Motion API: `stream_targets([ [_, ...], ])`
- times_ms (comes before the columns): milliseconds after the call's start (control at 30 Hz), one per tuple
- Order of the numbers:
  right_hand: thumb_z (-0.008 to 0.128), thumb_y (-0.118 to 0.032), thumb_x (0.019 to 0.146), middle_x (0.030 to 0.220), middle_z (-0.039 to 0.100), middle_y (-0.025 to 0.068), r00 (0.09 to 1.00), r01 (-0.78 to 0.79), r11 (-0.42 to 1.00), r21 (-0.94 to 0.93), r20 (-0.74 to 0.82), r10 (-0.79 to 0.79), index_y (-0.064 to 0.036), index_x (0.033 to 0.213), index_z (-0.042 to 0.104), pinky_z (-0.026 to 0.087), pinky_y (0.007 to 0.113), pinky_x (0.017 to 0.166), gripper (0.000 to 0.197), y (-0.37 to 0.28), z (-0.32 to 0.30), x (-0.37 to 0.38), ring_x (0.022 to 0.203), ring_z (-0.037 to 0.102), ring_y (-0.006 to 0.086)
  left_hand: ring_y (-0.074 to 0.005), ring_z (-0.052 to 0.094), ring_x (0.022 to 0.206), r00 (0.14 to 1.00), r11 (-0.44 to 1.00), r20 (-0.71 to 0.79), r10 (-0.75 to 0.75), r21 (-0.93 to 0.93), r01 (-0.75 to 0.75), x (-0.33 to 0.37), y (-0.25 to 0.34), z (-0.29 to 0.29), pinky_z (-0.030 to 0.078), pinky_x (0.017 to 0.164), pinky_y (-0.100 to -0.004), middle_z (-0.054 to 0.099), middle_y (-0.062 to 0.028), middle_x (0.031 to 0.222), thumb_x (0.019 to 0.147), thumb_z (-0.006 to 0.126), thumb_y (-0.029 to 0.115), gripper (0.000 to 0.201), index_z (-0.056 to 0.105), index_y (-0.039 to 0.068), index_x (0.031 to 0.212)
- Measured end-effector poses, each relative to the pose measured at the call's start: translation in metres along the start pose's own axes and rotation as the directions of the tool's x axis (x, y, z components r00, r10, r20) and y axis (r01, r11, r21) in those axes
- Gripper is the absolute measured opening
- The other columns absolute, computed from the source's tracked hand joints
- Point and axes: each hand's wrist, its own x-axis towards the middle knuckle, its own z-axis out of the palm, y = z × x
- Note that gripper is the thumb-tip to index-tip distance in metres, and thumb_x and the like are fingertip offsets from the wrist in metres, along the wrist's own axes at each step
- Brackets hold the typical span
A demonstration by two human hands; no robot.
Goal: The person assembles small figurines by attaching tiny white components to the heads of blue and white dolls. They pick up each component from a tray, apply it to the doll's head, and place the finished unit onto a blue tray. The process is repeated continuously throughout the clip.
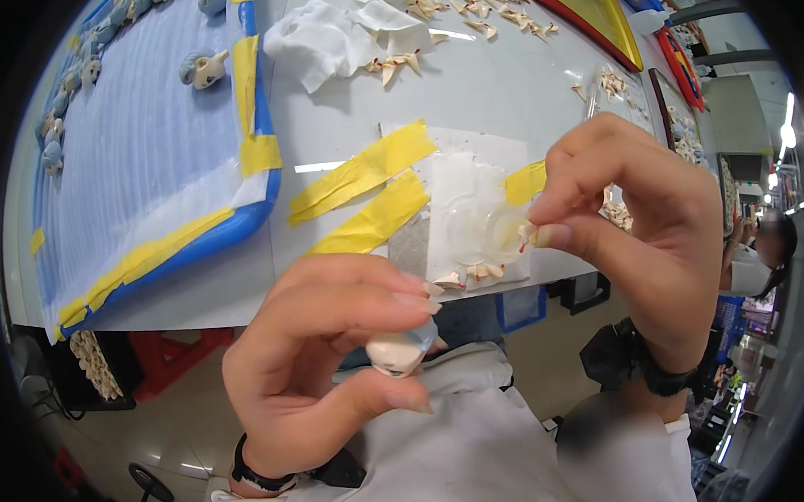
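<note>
My left hand (303, 343) is closed on a small figurine head (394, 355), cream-faced with pale blue hair, pinched between thumb and fingertips in front of the table's near edge. To the right, the thumb and index finger of my right hand (643, 194) pinch a tiny cream piece with a red tip (525, 238). That hand is over the right side of a clear round dish (458, 221), which sits on a white sheet fixed with yellow tape (372, 168). Several cream pieces with red tips (486, 271) lie just below the dish.
At left stands a blue-rimmed tray (271, 189) lined with ridged sheeting; several blue-haired heads (205, 70) lie in it. A crumpled white cloth (319, 43) and scattered cream pieces (500, 9) occupy the far side. A gold tray (602, 18) is beyond. Another person (761, 256) sits at right.
</note>
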Motion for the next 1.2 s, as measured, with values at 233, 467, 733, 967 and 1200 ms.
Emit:
stream_targets([
  [233, 0.067, 0.008, 0.058, 0.075, 0.053, 0.0051, 0.996, 0.076, 0.966, -0.249, -0.034, -0.087, -0.0004, 0.073, 0.061, 0.036, 0.024, 0.064, 0.018, -0.006, 0.009, 0.005, 0.069, 0.048, 0.0138, -0.0215, 0.062, 0.071, 0.995, 0.999, 0.096, 0.037, 0.024, -0.039, 0.006, 0.001, -0.001, 0.051, 0.055, -0.024, 0.055, -0.0234, 0.104, 0.072, 0.077, 0.017, 0.046, 0.052, -0.001, 0.105],
  [467, 0.072, 0.0, 0.06, 0.074, 0.048, 0.0058, 0.989, 0.084, 0.996, 0.025, -0.122, -0.08, -0.004, 0.072, 0.059, 0.033, 0.021, 0.061, 0.018, -0.013, 0.01, -0.022, 0.067, 0.045, 0.0122, -0.0214, 0.061, 0.078, 0.987, 0.996, 0.135, 0.087, 0.016, -0.09, 0.007, 0.002, 0.0, 0.052, 0.066, -0.0281, 0.055, -0.0232, 0.104, 0.071, 0.077, 0.016, 0.045, 0.052, -0.001, 0.104],
  [733, 0.078, -0.018, 0.071, 0.08, 0.047, 0.0051, 0.998, 0.047, 0.967, 0.252, -0.057, -0.033, -0.0088, 0.078, 0.056, 0.031, 0.018, 0.059, 0.025, -0.012, 0.01, -0.043, 0.067, 0.042, 0.0079, -0.0249, 0.059, 0.089, 0.976, 0.99, 0.2, 0.086, 0.096, -0.107, 0.008, 0.002, 0.006, 0.051, 0.072, -0.0325, 0.053, -0.022, 0.106, 0.073, 0.075, 0.011, 0.041, 0.051, -0.004, 0.102],
  [967, 0.077, -0.019, 0.073, 0.081, 0.047, 0.0052, 0.994, 0.012, 0.938, 0.347, -0.108, 0.027, -0.0086, 0.079, 0.054, 0.031, 0.018, 0.059, 0.026, -0.009, 0.016, -0.051, 0.067, 0.042, 0.0078, -0.0229, 0.06, 0.086, 0.99, 0.996, 0.122, -0.069, 0.067, 0.061, 0.004, 0.013, 0.013, 0.052, 0.07, -0.0306, 0.053, -0.0222, 0.106, 0.075, 0.072, 0.008, 0.035, 0.053, -0.004, 0.101],
  [1200, 0.074, -0.011, 0.074, 0.083, 0.047, 0.0062, 1.0, -0.028, 0.903, 0.429, 0.024, 0.019, -0.0076, 0.083, 0.055, 0.034, 0.017, 0.062, 0.022, -0.012, 0.021, -0.053, 0.069, 0.044, 0.008, -0.0238, 0.061, 0.088, 0.983, 0.982, 0.184, 0.021, 0.18, -0.054, 0.0, 0.011, 0.012, 0.052, 0.074, -0.0309, 0.052, -0.0244, 0.111, 0.078, 0.068, 0.007, 0.033, 0.053, -0.004, 0.106],
])
